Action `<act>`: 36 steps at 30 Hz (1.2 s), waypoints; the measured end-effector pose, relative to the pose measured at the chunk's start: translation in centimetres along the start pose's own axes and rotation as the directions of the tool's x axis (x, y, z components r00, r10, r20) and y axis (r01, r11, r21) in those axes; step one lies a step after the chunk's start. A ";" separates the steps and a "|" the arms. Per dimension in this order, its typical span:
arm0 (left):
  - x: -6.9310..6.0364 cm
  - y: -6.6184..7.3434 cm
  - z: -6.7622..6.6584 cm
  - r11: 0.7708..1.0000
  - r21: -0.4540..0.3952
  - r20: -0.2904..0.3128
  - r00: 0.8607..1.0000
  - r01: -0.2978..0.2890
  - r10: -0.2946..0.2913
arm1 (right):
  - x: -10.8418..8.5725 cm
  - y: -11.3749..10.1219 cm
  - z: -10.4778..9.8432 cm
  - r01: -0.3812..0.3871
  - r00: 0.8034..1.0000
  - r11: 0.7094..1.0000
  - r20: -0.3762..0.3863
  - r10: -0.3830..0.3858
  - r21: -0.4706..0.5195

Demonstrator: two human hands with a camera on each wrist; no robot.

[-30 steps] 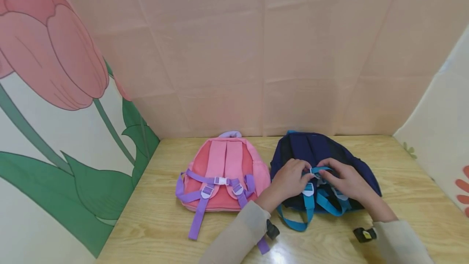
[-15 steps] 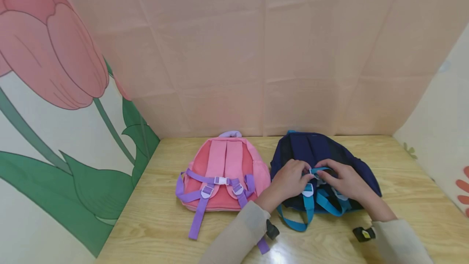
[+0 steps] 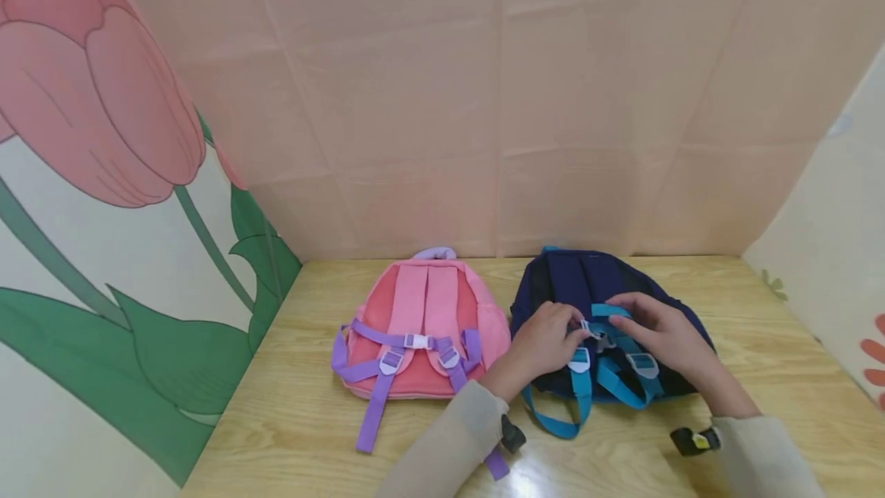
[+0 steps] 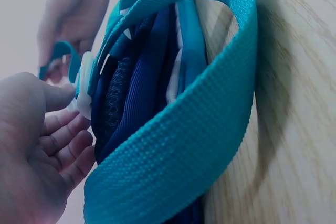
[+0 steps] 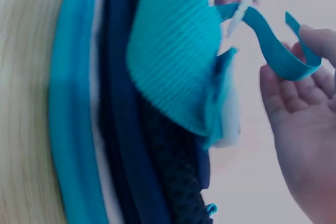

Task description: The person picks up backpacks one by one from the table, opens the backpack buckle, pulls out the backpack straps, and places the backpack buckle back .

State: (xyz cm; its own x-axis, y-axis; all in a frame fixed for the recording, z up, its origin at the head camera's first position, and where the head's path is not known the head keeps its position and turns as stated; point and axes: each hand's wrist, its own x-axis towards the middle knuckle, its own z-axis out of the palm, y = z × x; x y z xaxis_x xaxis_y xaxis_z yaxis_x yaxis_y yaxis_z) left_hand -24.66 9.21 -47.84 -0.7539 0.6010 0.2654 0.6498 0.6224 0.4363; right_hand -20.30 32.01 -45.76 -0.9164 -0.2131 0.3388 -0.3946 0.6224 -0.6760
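Left of the white buckle (image 3: 586, 327), at its nine o'clock, we see the left hand (image 3: 546, 336) where it was, thumb and fingertips pinching it against the navy backpack (image 3: 588, 275). Towards three o'clock, the right hand (image 3: 664, 333) has shifted outward, baring more blue strap (image 3: 611, 310); we judge the strap is being adjusted. Its thumb and part-curled fingers pinch the strap's end.

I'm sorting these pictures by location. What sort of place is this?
Probably an indoor tabletop filming corner: a wood-grain table, a creased pinkish backdrop, and a tulip-patterned wall covering at left.
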 end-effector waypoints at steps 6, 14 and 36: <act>0.0 0.0 0.1 1.000 0.006 -0.008 1.000 -0.015 0.015 | -0.4 0.5 -0.3 -0.005 0.999 0.984 0.053 -0.005 0.176; -0.1 0.0 0.0 1.000 -0.003 -0.010 1.000 0.000 0.000 | -0.5 0.4 -0.9 0.047 0.996 0.991 0.075 -0.057 0.125; -0.1 0.1 -0.2 1.000 0.024 0.006 1.000 -0.008 0.007 | 0.5 0.4 1.6 0.248 0.968 0.952 0.074 -0.238 -0.179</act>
State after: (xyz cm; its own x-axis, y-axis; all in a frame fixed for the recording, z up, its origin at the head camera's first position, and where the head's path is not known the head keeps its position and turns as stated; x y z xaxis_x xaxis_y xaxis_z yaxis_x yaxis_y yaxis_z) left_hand -24.56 9.07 -47.68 -0.7484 0.6087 0.2634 0.6577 0.6298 0.4132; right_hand -21.04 30.95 -46.86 -0.7983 -0.4103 0.4409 -0.5910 0.6745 -0.4425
